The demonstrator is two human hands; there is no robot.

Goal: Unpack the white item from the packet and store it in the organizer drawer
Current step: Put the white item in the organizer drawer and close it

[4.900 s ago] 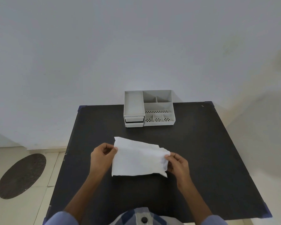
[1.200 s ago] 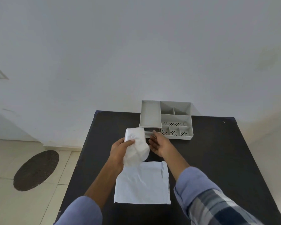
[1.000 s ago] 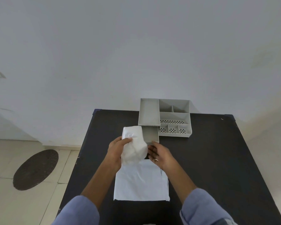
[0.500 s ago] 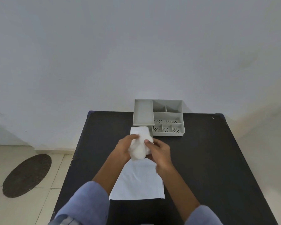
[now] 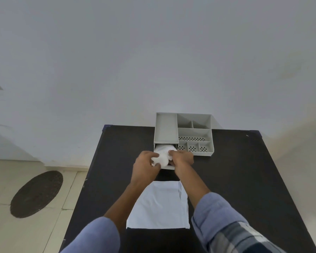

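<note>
- Head view: white item (image 5: 162, 155), soft and light, sits half inside the open drawer (image 5: 169, 167) at the organizer's (image 5: 193, 133) 7 o'clock corner.
- Left hand (image 5: 144, 164) and right hand (image 5: 181, 158) pinch its sides; best tucked by its bulging edges.
- Empty packet (image 5: 158, 207) lies flat at 6 o'clock.

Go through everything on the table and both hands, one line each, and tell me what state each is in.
Drawer: pulled out of the organizer, open.
White item: out of the packet, bunched up, partly in the drawer.
Packet: lying flat on the table, nothing gripping it.
Organizer: upright at the table's far edge, top compartments bare.
Left hand: closed on the white item.
Right hand: closed on the white item.
</note>
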